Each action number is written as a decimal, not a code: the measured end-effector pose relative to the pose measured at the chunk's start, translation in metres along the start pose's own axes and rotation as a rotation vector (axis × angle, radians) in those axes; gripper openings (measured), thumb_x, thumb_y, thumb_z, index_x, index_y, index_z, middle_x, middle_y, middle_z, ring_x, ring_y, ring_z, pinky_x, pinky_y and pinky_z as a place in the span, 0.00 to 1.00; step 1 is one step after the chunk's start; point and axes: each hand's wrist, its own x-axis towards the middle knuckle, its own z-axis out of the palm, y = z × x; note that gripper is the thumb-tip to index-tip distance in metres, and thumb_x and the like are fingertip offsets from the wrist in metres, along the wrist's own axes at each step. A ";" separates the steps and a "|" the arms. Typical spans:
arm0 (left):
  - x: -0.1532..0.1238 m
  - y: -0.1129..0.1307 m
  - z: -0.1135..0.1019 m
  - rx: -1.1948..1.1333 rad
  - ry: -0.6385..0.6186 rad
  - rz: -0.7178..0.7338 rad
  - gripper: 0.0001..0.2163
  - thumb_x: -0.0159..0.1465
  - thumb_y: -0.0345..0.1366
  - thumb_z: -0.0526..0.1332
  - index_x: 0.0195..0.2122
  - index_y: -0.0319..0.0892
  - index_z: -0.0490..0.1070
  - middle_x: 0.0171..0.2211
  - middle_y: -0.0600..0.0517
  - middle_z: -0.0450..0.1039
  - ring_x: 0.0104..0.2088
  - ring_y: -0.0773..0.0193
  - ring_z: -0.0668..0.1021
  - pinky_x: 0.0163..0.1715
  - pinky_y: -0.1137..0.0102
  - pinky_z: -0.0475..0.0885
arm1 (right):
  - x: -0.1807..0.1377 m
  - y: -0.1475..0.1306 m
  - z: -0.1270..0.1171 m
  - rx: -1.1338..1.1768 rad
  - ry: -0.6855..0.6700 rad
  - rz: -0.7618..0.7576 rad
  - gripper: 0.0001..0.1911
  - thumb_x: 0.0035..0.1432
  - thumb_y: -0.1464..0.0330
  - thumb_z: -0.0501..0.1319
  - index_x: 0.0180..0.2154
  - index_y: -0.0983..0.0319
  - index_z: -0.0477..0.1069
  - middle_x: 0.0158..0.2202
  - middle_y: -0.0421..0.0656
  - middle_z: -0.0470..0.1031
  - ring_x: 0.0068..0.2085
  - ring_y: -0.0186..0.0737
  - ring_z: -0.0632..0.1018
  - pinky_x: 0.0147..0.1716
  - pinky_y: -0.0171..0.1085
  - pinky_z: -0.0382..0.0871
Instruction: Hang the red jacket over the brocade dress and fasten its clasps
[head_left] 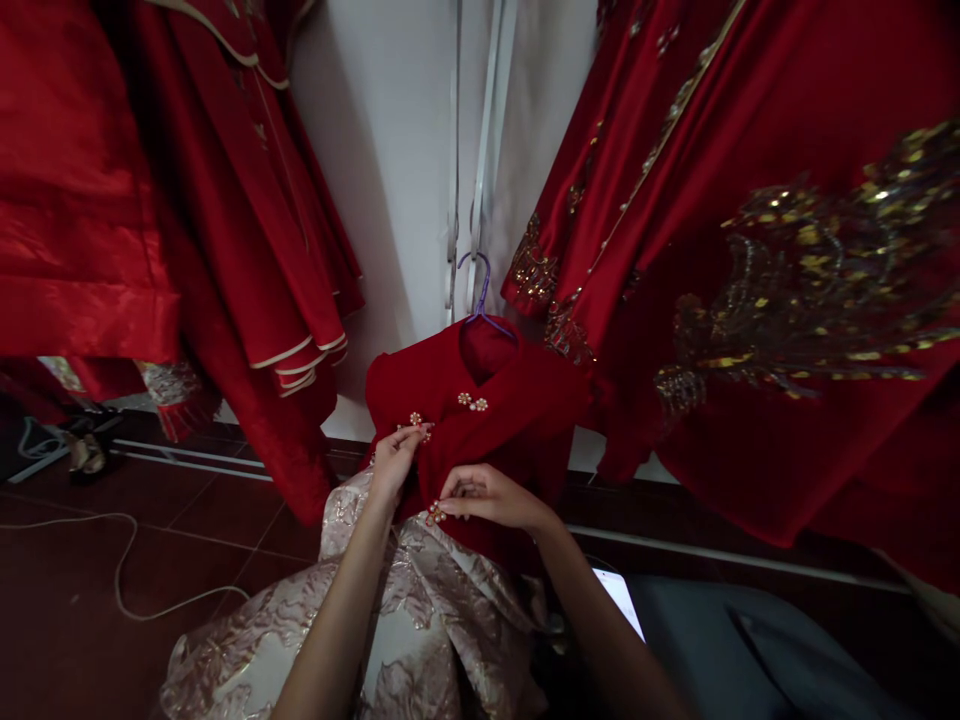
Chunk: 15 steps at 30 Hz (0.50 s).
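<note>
A dark red velvety jacket (517, 430) hangs in front of me on a purple hanger (482, 300). At its neckline, a pearl flower clasp (472, 402) lies across the front. My left hand (391, 468) is closed in a pinch at another flower clasp (417, 421) on the jacket's left front edge. Lower and to the right, my right hand (495, 497) pinches a pearl flower clasp (436, 513) between thumb and fingers. Parts of both clasps are hidden by the fingertips.
Pale pink brocade fabric (420, 620) bunches below the jacket. Red garments (247, 200) hang on the left, and a gold-sequined red garment (787, 420) on the right. A lit phone (619, 602) lies beside a grey padded surface (720, 630). A cable (124, 565) trails across the tiled floor.
</note>
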 end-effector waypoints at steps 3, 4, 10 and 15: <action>0.002 0.013 0.017 0.066 -0.137 -0.025 0.16 0.54 0.48 0.61 0.30 0.38 0.76 0.29 0.47 0.77 0.31 0.61 0.77 0.34 0.69 0.71 | 0.001 0.002 0.001 0.014 -0.001 0.001 0.15 0.47 0.59 0.65 0.31 0.64 0.70 0.29 0.40 0.73 0.30 0.32 0.73 0.32 0.33 0.67; 0.004 0.018 0.024 0.118 -0.173 0.040 0.16 0.55 0.47 0.60 0.30 0.38 0.76 0.30 0.48 0.77 0.31 0.61 0.77 0.34 0.69 0.70 | 0.001 0.002 0.000 0.011 -0.008 -0.001 0.15 0.48 0.59 0.65 0.32 0.64 0.70 0.28 0.40 0.73 0.30 0.32 0.73 0.32 0.33 0.67; 0.022 0.046 0.051 0.702 -0.265 0.625 0.10 0.59 0.38 0.59 0.41 0.45 0.72 0.36 0.49 0.74 0.33 0.64 0.75 0.35 0.70 0.69 | -0.008 0.000 -0.008 -0.017 -0.105 0.018 0.15 0.49 0.59 0.64 0.33 0.64 0.70 0.29 0.40 0.73 0.30 0.32 0.74 0.31 0.33 0.67; 0.025 0.054 0.052 1.085 -0.308 0.815 0.09 0.61 0.37 0.56 0.41 0.45 0.70 0.38 0.48 0.69 0.37 0.62 0.73 0.30 0.72 0.68 | -0.016 -0.003 -0.016 -0.060 -0.120 0.050 0.16 0.48 0.58 0.65 0.33 0.64 0.71 0.30 0.41 0.75 0.31 0.34 0.75 0.33 0.34 0.68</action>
